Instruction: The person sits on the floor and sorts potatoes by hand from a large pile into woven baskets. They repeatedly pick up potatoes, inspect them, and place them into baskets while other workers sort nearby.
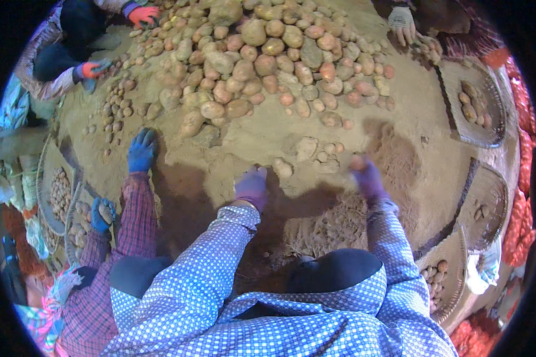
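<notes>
Both of my hands wear purple gloves below blue-and-white checked sleeves. My right hand [368, 178] is blurred and holds a small reddish potato [358, 162] at its fingertips. My left hand [251, 187] rests low over the dusty ground with its fingers curled; whether anything is under them is hidden. Just right of it lies a pale, knobbly potato [282, 168]. Between my hands and a bit farther off sits a small group of potatoes [326, 157]. Beyond them rises a large heap of potatoes [259, 62] of mixed sizes.
Wicker baskets stand right, one holding potatoes [435, 279], another nearly bare [482, 209], a third farther off [496, 134]. Left are baskets of small potatoes [60, 192]. A co-worker's blue-gloved hand [141, 149] is close to my left; other workers' hands [143, 16] [402, 26] are across the heap.
</notes>
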Motion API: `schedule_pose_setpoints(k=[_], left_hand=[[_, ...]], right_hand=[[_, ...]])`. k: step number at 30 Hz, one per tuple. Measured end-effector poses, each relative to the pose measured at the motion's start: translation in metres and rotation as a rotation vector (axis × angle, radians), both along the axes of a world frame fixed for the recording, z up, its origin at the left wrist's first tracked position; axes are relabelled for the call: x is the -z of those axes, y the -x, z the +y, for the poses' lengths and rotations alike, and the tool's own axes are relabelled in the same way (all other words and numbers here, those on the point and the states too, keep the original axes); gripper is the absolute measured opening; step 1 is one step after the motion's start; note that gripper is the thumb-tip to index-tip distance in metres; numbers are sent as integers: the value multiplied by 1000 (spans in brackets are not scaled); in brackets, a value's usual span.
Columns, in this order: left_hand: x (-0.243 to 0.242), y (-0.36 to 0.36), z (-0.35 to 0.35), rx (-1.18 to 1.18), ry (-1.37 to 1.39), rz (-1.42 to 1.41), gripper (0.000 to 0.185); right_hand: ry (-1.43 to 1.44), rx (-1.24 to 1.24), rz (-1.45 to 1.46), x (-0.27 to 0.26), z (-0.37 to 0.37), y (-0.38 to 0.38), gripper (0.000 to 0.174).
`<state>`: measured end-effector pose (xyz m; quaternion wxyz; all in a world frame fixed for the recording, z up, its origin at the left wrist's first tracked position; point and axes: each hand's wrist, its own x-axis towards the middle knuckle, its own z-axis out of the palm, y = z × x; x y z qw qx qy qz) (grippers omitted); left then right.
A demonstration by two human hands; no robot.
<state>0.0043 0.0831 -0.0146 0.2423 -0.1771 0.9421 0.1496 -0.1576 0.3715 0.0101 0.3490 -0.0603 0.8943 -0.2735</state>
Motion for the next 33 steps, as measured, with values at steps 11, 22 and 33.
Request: schedule_pose_setpoints(k=[11,22,33], left_hand=[[-12,4,1,-36,-113,75,35],[-2,3,4,-48,5,45,25],[15,2,-2,12,9,-52,44]], right_hand=[[192,-552,40,-29,-136,-34,37],[684,-147,-486,-1,-98,-46,51],[1097,66,-655,12,-61,-69,46]])
